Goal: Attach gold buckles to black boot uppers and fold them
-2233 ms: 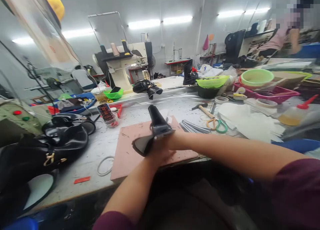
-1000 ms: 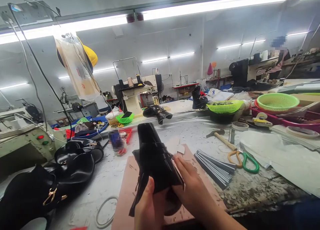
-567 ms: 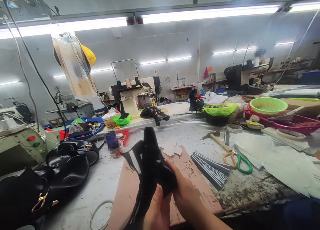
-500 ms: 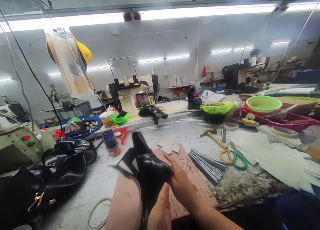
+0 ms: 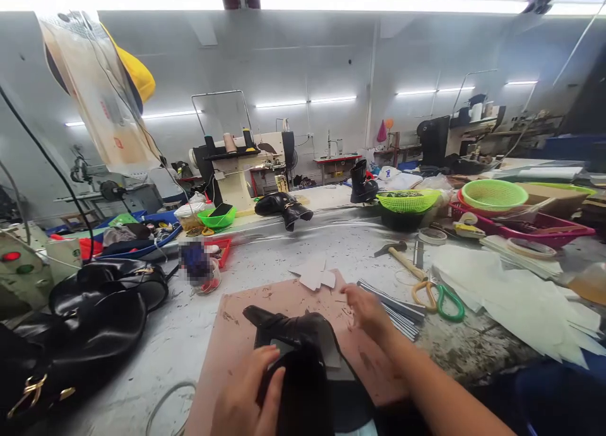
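Note:
A black leather boot upper (image 5: 303, 335) lies flat on the pink board (image 5: 246, 297) in front of me, its lower part dark and out of clear sight. My left hand (image 5: 249, 392) is on its left edge, thumb and fingers closed on the leather. Apart from the upper, my right hand (image 5: 372, 313) hovers over the board's right side, fingers loosely bent and nothing seen in them. Nearest to it are the black-and-white strips (image 5: 395, 310). Cut white pieces (image 5: 315, 277) lie at the board's far edge.
Black boots with gold buckles (image 5: 95, 316) are heaped at left. Scissors (image 5: 438, 297), a hammer (image 5: 402, 259) and white sheets (image 5: 511, 297) lie to the right. Farther back stand a finished-looking boot (image 5: 363, 183), a green basket (image 5: 407, 200) and a sewing machine (image 5: 241, 164).
The boot upper has gone from being held up in both hands to lying on the board. My right hand has let go of it and moved right and up. The view has shifted slightly.

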The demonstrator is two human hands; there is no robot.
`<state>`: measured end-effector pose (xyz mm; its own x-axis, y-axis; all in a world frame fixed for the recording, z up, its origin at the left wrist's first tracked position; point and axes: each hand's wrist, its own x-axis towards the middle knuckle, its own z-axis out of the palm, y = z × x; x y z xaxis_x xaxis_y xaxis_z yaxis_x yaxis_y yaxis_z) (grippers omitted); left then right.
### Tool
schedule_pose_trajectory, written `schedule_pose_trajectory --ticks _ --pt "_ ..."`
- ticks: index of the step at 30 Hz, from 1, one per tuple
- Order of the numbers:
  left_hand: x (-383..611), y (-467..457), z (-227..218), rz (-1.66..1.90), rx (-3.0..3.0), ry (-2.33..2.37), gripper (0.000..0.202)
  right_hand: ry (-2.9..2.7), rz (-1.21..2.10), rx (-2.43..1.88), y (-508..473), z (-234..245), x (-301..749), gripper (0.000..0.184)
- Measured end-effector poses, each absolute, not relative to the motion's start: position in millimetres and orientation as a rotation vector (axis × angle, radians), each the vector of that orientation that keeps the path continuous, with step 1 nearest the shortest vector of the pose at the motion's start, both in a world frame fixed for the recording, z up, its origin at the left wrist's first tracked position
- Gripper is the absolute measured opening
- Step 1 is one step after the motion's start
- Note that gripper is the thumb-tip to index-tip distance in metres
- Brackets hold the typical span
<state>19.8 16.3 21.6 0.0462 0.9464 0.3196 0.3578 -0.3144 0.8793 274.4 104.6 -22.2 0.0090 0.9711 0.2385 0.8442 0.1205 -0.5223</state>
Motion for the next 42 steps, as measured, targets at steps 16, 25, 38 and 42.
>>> schedule_pose_trajectory --ticks 16,25,38,42 --pt "47 -7 8 0.788 2.668 1.469 0.009 -1.68 0.345 -2.294 126 -43 329 0.016" --pt "34 -24 20 1.063 2.664 1.484 0.01 -1.708 0.391 -2.278 122 -44 316 0.017" --pt "35 -20 39 1.077 2.03 1.391 0.012 -1.651 0.496 -1.665 65 19 279 0.024" --pt "47 -13 50 1.087 1.728 1.207 0.016 -1.95 0.398 -0.911 18 50 231 0.007"
